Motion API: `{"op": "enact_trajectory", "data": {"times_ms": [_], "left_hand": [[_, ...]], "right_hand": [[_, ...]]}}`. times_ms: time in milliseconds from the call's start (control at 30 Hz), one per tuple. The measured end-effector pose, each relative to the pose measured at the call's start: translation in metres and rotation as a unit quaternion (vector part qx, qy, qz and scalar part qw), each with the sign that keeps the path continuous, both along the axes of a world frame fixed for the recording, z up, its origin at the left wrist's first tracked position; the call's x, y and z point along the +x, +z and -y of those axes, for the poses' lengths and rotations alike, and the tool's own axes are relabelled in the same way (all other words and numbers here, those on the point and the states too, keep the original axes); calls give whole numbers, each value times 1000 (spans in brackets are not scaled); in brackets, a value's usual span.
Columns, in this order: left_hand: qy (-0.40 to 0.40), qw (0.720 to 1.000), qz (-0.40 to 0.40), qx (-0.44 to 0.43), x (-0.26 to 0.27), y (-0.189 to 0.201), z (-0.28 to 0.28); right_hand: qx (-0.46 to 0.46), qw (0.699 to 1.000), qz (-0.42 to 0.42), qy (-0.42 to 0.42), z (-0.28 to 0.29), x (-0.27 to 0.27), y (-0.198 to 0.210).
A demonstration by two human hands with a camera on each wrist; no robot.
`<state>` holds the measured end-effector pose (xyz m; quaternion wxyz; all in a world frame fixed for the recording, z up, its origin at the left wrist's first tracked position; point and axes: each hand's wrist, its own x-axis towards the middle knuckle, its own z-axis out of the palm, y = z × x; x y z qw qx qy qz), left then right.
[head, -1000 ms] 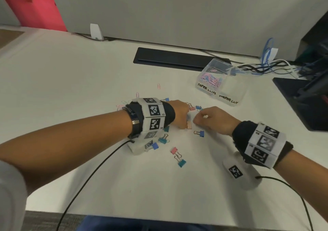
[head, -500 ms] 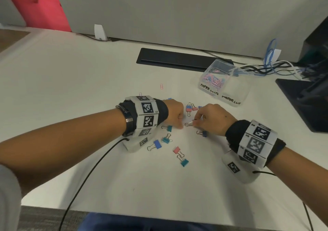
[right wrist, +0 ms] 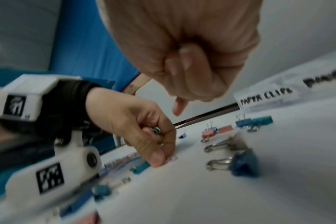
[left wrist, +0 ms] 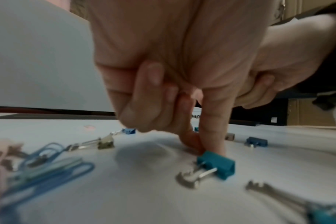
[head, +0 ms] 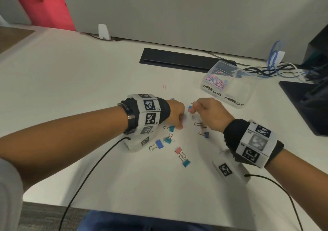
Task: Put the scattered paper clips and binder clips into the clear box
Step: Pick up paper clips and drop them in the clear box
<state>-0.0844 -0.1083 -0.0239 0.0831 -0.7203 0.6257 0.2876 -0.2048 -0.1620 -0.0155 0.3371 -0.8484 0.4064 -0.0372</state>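
Several binder clips lie on the white table, among them a teal binder clip point(head: 170, 128) point(left wrist: 216, 166), a blue binder clip point(head: 205, 134) point(right wrist: 242, 163) and a pink binder clip point(head: 190, 108) point(right wrist: 209, 133). My left hand point(head: 174, 113) point(right wrist: 136, 125) has its fingers curled, and thumb and forefinger pinch a pink paper clip point(head: 183, 126) point(right wrist: 172, 159) against the table. A bit of metal shows inside its fist. My right hand point(head: 207, 113) is curled into a fist with nothing visible in it, one fingertip just over the pink binder clip. The clear box point(head: 236, 99) point(right wrist: 267, 97), partly filled with paper clips, stands at the back right.
A lone pink clip point(head: 164, 87) lies farther back. Loose paper clips point(left wrist: 48, 166) lie beside my left wrist. A black strip point(head: 177, 60) runs along the back, with tangled cables point(head: 276, 71) and a black stand base point(head: 305, 103) at the right.
The two hands met over a small clip in the middle. The right hand has since drawn back toward the pink binder clip, and the left stays pinching the pink paper clip.
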Motion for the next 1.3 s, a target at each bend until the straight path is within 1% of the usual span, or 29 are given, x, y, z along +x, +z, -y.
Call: {"op": "enact_trajectory", "data": {"times_ms": [33, 100, 167, 200, 267, 300, 333, 367, 400, 433, 467, 500, 567, 600, 667, 700, 767, 800, 867, 900, 933, 967, 1000, 1133, 1300], "left_hand": [[-6, 1000, 13, 11, -1, 0, 1], [-16, 998, 43, 34, -2, -1, 1], [-19, 997, 61, 53, -5, 1, -1], [-13, 997, 58, 57, -6, 4, -2], [31, 999, 16, 33, -5, 12, -3], [77, 997, -30, 9, -1, 17, -3], [140, 985, -103, -14, 7, 22, -5], [204, 959, -195, -38, 16, 28, -8], [256, 923, -281, -60, 26, 33, -12], [295, 886, -349, -74, 36, 38, -18], [325, 856, -392, -86, 46, 40, -24], [347, 833, -419, -98, 53, 40, -32], [375, 808, -442, -108, 63, 37, -44], [378, 805, -445, -105, 68, 34, -49], [369, 817, -434, -86, 74, 29, -59], [365, 825, -426, -70, 78, 27, -64], [366, 844, -391, -38, 85, 23, -71], [359, 867, -345, -30, 87, 22, -74], [307, 930, -201, -33, 89, 21, -82], [271, 953, -132, -42, 89, 21, -87], [242, 966, -84, -47, 88, 21, -91], [221, 973, -53, -46, 88, 21, -94], [208, 976, -40, -39, 90, 19, -97], [173, 983, -44, -34, 88, 12, -101], [136, 990, -26, -38, 81, 3, -90]], "right_hand": [[48, 998, 32, -34, 0, 1, 3], [126, 984, 81, -97, 1, 1, 8], [182, 970, 112, -118, 3, -1, 12], [210, 963, 121, -119, 4, -2, 14], [274, 945, 129, -122, 8, -6, 16], [302, 936, 130, -124, 10, -7, 16], [323, 929, 130, -125, 12, -8, 17], [338, 924, 127, -124, 14, -7, 16], [347, 922, 121, -120, 15, -6, 16], [351, 923, 111, -111, 15, -4, 15], [356, 924, 97, -98, 15, -1, 15], [363, 924, 84, -81, 14, 3, 15], [380, 922, 56, -42, 11, 12, 14], [382, 923, 43, -22, 8, 17, 14], [352, 935, 26, 21, -2, 28, 14], [318, 947, 19, 45, -8, 34, 13], [202, 974, -17, 102, -24, 44, 13], [136, 981, -36, 130, -33, 48, 12], [50, 982, -66, 171, -47, 55, 9], [21, 978, -87, 188, -53, 57, 8], [-13, 972, -114, 207, -58, 60, 6], [-49, 964, -139, 223, -62, 62, 3], [-79, 956, -156, 234, -64, 64, 0], [-167, 941, -174, 236, -66, 67, -6], [-174, 944, -175, 220, -60, 68, -8]]}}
